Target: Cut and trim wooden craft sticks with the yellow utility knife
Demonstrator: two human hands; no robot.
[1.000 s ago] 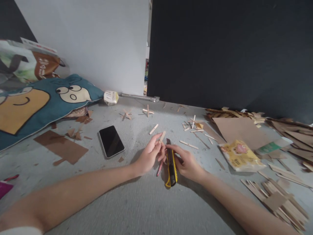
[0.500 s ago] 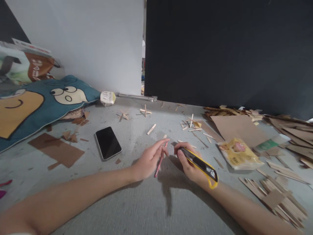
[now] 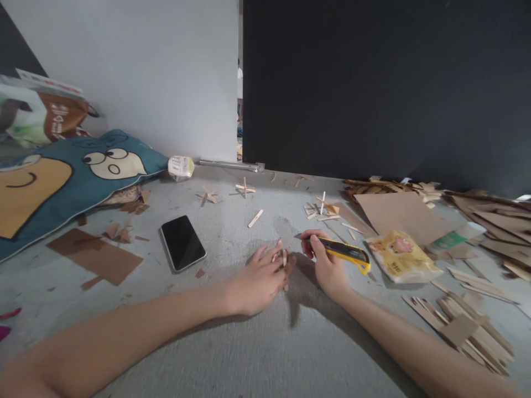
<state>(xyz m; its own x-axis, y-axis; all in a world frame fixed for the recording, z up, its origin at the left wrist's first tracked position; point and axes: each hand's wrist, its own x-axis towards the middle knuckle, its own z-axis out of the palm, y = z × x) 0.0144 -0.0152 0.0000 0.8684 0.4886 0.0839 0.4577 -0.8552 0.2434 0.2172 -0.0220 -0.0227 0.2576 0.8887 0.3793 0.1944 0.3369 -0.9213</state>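
Observation:
My right hand (image 3: pixel 332 271) grips a yellow and black utility knife (image 3: pixel 344 251), its blade tip pointing left toward my other hand. My left hand (image 3: pixel 257 282) rests low on the table with its fingers bent around a short wooden stick (image 3: pixel 284 257), which shows between the fingertips. A thin pink pen or pencil (image 3: pixel 279 242) sticks out by the same fingers, mostly hidden by them. The knife blade is apart from the stick. Beyond both hands lies a loose wooden stick (image 3: pixel 255 218).
A phone (image 3: pixel 183 243) and brown cardboard (image 3: pixel 95 255) lie left, below a blue pillow (image 3: pixel 124 160). Small stick crosses (image 3: pixel 244 189) stand toward the back. On the right are a yellow packet (image 3: pixel 402 257), a cardboard sheet (image 3: pixel 400 215) and bundled wooden sticks (image 3: pixel 460 331).
The utility knife has turned so its blade end points left, with the blade now showing. My left hand has rolled palm-down and its fingers have closed in, covering most of the pink pen or pencil.

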